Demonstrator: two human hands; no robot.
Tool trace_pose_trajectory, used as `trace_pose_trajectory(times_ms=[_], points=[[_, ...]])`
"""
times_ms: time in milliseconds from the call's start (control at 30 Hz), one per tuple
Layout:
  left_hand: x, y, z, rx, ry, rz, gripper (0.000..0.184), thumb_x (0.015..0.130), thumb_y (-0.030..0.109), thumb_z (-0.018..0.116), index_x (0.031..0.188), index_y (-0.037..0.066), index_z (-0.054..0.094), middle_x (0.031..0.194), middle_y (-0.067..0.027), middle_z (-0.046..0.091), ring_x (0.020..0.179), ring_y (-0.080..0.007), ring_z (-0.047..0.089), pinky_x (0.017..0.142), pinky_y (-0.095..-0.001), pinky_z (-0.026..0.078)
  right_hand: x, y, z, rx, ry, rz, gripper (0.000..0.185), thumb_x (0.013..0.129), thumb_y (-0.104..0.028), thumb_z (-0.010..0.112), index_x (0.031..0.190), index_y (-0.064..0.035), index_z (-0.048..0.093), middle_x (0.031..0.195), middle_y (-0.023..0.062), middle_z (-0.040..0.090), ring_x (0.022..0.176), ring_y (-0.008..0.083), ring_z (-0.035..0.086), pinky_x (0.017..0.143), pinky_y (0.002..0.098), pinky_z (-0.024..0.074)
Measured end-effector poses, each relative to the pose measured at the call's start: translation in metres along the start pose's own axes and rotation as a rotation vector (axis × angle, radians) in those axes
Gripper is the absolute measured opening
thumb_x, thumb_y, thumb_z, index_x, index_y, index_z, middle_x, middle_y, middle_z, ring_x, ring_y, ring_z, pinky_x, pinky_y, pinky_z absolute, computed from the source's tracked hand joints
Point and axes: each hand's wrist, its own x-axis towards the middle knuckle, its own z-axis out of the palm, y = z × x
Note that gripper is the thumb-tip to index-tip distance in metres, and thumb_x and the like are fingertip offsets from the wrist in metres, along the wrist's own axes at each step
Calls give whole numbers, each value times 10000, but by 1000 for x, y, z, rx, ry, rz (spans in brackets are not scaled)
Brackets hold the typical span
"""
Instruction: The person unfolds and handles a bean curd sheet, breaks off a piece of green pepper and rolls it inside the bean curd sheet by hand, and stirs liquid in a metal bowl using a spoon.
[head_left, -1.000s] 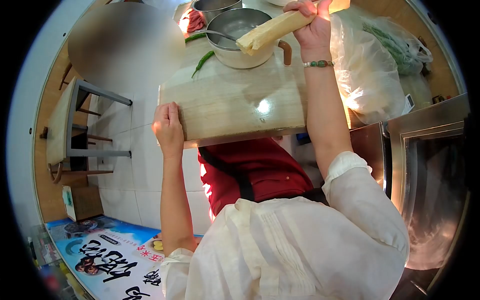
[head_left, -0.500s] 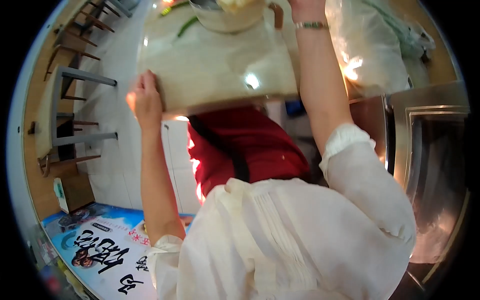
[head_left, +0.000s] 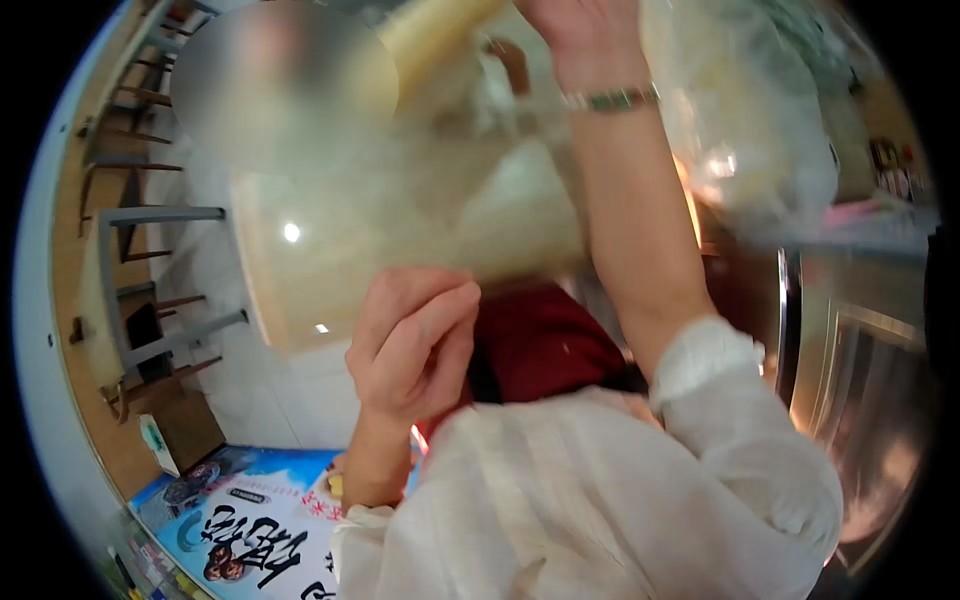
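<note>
My left hand [head_left: 415, 340] is in front of the near edge of a pale, glossy tabletop [head_left: 400, 230]. Its fingers are curled in with the thumb against them, and I see nothing between them. My right hand [head_left: 585, 25] reaches to the top edge of the view, where its fingers are cut off. To its left is a long, pale yellow piece [head_left: 435, 45], smeared by motion; I cannot tell what it is or whether the hand touches it. Below it shows a pot's brown handle [head_left: 510, 65], the pot itself blurred.
Clear plastic bags [head_left: 740, 120] with pale contents lie at the right. A metal cabinet [head_left: 860, 400] stands below them. Chairs [head_left: 150, 250] line the left side, and a printed sign [head_left: 250, 520] is at lower left. A round blur covers the upper left.
My left hand has left the table's left corner, moved right and curled its fingers. The long yellow piece now shows left of my right hand. The whole view has shifted.
</note>
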Motion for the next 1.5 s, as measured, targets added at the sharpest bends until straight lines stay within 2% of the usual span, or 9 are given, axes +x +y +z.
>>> trace_pose_trajectory(times_ms=[133,267,367,667,967,1133,1200,1300,1500], points=[[50,-35,-35,-23,275,-59,116,766,-128,584,847,-49,612,804,-131,619,684,-193,574,617,-266,455,-21,-1,16,192,29,23,227,989,-348,445,1065,-135,466,604,-33,390,553,101,451,733,413,505],[78,-85,-59,-96,605,-345,83,851,-41,550,900,-45,618,775,-98,602,681,-133,532,630,-238,427,-25,-4,30,235,179,42,333,928,-435,509,1062,-133,475,633,-6,366,582,134,386,712,329,418],[78,-114,-65,398,256,-716,221,841,73,647,1041,-16,615,821,-38,628,727,-121,572,675,-221,467,-25,-3,36,215,220,30,329,921,-416,535,1069,-125,492,638,-8,357,582,125,381,702,318,409],[89,-156,-55,186,136,-545,263,844,65,629,1091,-21,602,915,-54,632,761,-100,560,694,-244,470,-28,-11,38,155,198,39,295,915,-363,567,1059,-106,540,631,-15,361,586,127,385,696,307,399],[74,-157,-50,523,-203,-630,186,769,93,677,877,1,556,888,-136,525,799,-298,538,712,-401,454,-32,-15,46,134,191,73,281,925,-301,576,1060,-58,542,629,-26,329,598,106,350,690,286,383],[82,-162,-54,494,-155,-632,156,761,55,665,844,-1,545,845,-143,558,726,-310,565,656,-403,464,-31,-14,47,69,192,61,261,937,-269,561,1071,-47,528,634,-25,315,591,103,345,695,287,395],[87,-151,-65,367,-64,-944,140,774,9,659,829,-14,533,801,-104,613,635,-173,583,577,-315,474,-31,-16,48,69,195,56,258,938,-266,561,1071,-47,527,634,-25,315,589,102,344,694,286,395],[81,-147,-80,-108,183,-921,126,806,-25,632,871,-12,524,813,-110,635,612,-131,582,537,-275,476,-31,-16,49,68,198,55,255,939,-263,561,1070,-47,526,633,-26,316,582,100,341,689,283,395],[97,-107,-88,-342,241,-784,162,818,-86,567,954,-15,515,841,-107,625,638,-106,555,554,-208,433,-31,-13,48,48,221,46,269,945,-271,553,1086,-44,525,636,-26,319,577,101,338,673,275,388]])
